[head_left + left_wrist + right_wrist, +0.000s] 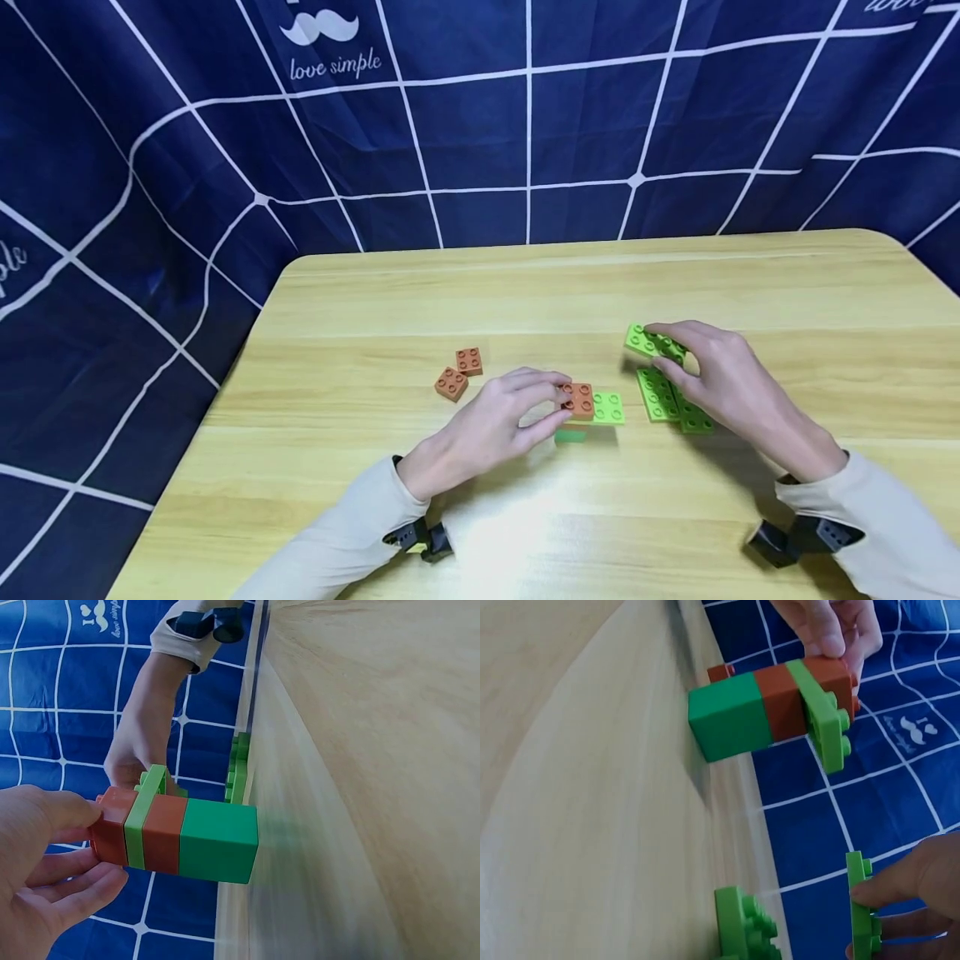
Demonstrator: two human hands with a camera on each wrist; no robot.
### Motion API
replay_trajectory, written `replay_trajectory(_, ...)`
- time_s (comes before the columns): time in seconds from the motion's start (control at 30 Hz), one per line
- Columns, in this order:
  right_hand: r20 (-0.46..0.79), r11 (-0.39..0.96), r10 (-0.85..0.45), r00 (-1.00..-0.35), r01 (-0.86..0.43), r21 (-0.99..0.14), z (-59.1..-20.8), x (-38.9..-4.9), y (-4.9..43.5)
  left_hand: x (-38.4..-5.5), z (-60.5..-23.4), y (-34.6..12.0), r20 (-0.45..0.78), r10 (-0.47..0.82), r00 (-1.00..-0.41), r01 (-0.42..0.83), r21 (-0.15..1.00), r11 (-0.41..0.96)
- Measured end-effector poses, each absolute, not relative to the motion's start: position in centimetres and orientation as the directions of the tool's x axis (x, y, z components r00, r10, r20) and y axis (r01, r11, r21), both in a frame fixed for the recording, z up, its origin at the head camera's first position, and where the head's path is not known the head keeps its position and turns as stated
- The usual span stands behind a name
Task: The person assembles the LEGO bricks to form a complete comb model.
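Observation:
My left hand [498,417] pinches the top orange brick [581,402] of an upright stack between thumb and fingers. Below that brick, a light green plate [609,408] juts out to the right. Under the plate come another orange brick [163,834] and a darker green block [217,840], its base right at the tabletop. To the right of the stack, my right hand [720,375] holds a studded light green plate [861,900] between thumb and fingers, raised over the table. Two similar plates [658,396] lie beneath it, partly covered by the hand.
On the left of the wooden table [360,308], two loose orange bricks [469,361] lie close together. A dark blue curtain [465,133] with white lines hangs behind the back edge. Each wrist wears a small black camera [435,542].

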State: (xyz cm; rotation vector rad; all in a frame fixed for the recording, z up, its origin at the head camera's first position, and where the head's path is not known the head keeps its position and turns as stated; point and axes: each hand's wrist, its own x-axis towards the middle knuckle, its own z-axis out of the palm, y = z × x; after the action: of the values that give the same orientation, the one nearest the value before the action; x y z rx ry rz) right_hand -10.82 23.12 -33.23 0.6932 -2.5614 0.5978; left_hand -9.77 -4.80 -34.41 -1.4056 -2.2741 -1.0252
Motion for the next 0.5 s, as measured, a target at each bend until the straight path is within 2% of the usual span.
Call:
replay_trajectory(0.27, 0.526, 0.759, -0.393, -0.754, -0.589, -0.276, -32.7, -10.3, 22.5, -9.9, -34.6, -4.9, 0.582, 0.655, -0.482, 0.864, 0.437, 0.248)
replay_trajectory(0.5, 0.503, 0.765, -0.386, -0.773, -0.574, -0.294, -32.0, -9.6, 21.6, -10.1, -34.7, -5.1, 0.605, 0.648, -0.463, 0.875, 0.427, 0.226)
